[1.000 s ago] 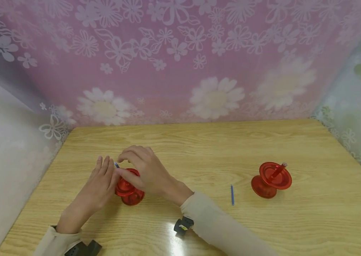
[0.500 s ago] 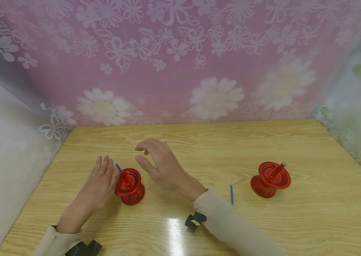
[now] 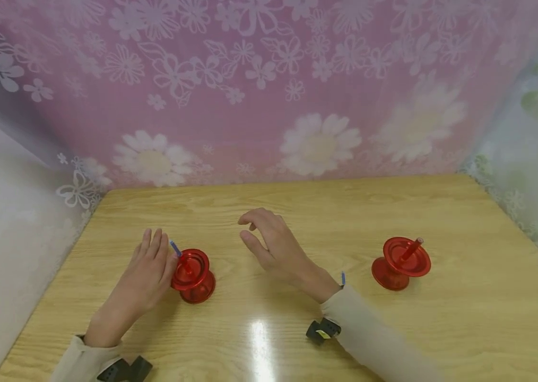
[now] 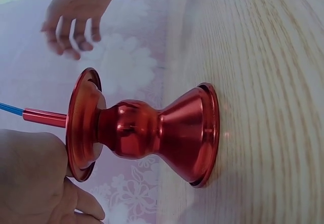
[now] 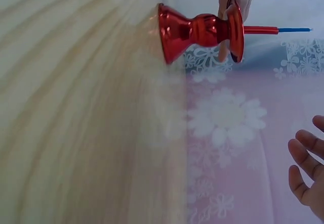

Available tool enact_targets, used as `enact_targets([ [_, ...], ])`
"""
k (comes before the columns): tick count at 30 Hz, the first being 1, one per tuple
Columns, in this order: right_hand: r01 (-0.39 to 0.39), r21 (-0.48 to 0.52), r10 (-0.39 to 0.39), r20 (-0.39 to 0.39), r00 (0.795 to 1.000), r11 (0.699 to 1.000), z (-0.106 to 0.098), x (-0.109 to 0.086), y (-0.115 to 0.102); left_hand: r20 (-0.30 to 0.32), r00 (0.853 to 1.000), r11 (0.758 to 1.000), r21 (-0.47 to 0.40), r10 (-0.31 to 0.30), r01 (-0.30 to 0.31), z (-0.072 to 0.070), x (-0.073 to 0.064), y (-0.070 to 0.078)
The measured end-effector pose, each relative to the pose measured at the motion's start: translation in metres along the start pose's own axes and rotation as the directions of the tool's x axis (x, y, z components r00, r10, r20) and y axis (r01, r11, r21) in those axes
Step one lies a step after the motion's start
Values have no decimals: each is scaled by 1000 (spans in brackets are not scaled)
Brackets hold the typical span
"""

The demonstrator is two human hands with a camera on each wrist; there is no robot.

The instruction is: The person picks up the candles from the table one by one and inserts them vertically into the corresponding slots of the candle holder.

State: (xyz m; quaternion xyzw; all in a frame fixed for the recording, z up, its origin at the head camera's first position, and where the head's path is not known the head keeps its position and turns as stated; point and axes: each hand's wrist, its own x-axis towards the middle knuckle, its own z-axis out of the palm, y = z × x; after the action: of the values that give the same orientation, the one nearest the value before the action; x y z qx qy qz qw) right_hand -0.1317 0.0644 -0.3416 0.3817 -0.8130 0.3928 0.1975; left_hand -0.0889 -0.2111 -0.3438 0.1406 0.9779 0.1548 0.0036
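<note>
A shiny red metal candle holder (image 3: 196, 286) stands upright on the left side of the table. From its centre tube rises a thin blue candle (image 3: 175, 248). My left hand (image 3: 142, 281) holds the dish's rim at its left side, several fingers extended and the thumb hidden in the head view. To the right, my right hand (image 3: 280, 252) hovers over the table with loosely curved fingers, holding nothing. A second red candle holder (image 3: 405, 260) stands on the right, its tube bare. Another blue candle (image 3: 343, 278) lies nearby, partly hidden behind my right sleeve.
The wood-grain table (image 3: 259, 302) has flowered pink and pale walls (image 3: 259, 106) behind and beside it. Black camera mounts (image 3: 323, 330) sit on both wrists. A bright reflection shows near the table's front.
My right hand has let go near the blue candle at the left holder and moved to the right. Its sleeve now covers part of the lying candle. The left hand stays at the rim.
</note>
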Motion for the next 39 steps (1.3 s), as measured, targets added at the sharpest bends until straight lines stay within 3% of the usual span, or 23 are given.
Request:
enact_targets([
  [10, -64, -82, 73, 105, 992, 995, -48, -52, 13, -9, 1000, 1000, -15, -1, 1, -5, -1, -2],
  [19, -224, -194, 247, 103, 963, 955, -107, -106, 10, -13, 1000, 999, -30, 24, -25, -3, -2, 4],
  [30, -211, -330, 228, 12, 974, 920, -150, -152, -5, -20, 1000, 999, 44, 0, 1, -2, -35, 22],
  [35, -189, -311, 192, -22, 981, 931, -163, -162, -7, -16, 999, 997, 69, -34, 35, 4, -49, 33],
  [39, -128, -296, 105, -93, 990, 947, -170, -164, -2, 16, 996, 993, 73, -92, 91, 7, -58, 42],
])
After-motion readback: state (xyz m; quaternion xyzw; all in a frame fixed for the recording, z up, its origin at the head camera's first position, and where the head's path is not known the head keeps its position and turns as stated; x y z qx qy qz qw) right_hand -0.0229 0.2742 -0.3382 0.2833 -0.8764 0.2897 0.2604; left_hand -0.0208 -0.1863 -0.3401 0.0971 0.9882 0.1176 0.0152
